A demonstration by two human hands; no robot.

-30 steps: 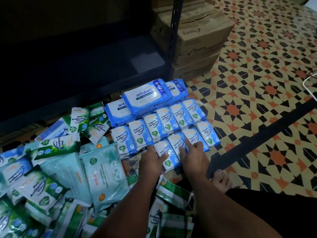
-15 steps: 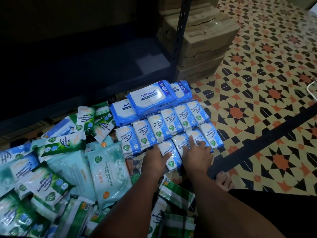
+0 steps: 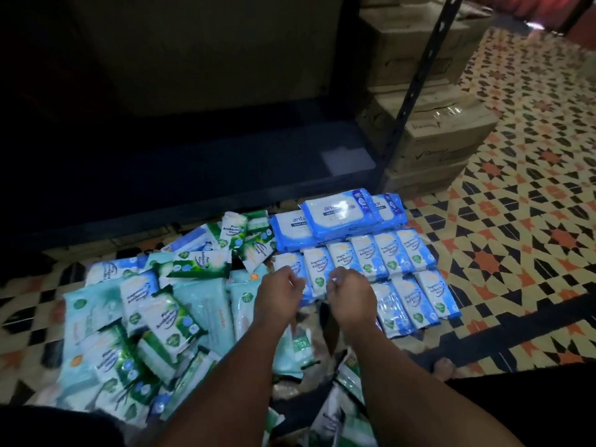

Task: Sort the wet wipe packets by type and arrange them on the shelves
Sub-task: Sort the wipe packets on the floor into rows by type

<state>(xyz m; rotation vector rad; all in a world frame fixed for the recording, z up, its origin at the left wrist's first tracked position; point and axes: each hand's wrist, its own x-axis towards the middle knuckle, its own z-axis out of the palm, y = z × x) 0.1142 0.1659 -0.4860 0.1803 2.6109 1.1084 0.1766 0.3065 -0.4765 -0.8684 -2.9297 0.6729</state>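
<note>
Both hands hover over the near end of the sorted blue rows on the tiled floor (image 3: 516, 253); the left hand (image 3: 280, 293) and the right hand (image 3: 350, 293) have fingers loosely curled, and neither clearly holds a packet, though the fingertips are blurred. The small blue fragrance-free antibacterial packets (image 3: 387, 256) lie in two neat rows, edge to edge, just in front of the larger Antabax packs (image 3: 342, 217), which are stacked against the foot of the dark shelf (image 3: 225, 175). To the left lies an unsorted heap of green pine antibacterial packets (image 3: 167, 321) and pale teal packs (image 3: 206, 314).

The step appears to be squaring up the blue rows; to do it well, press flat with both palms rather than pinching, since the slick film slides easily; keep labels facing one way; pull stray blue packets out of the green heap before lifting any group to the shelf.
</note>
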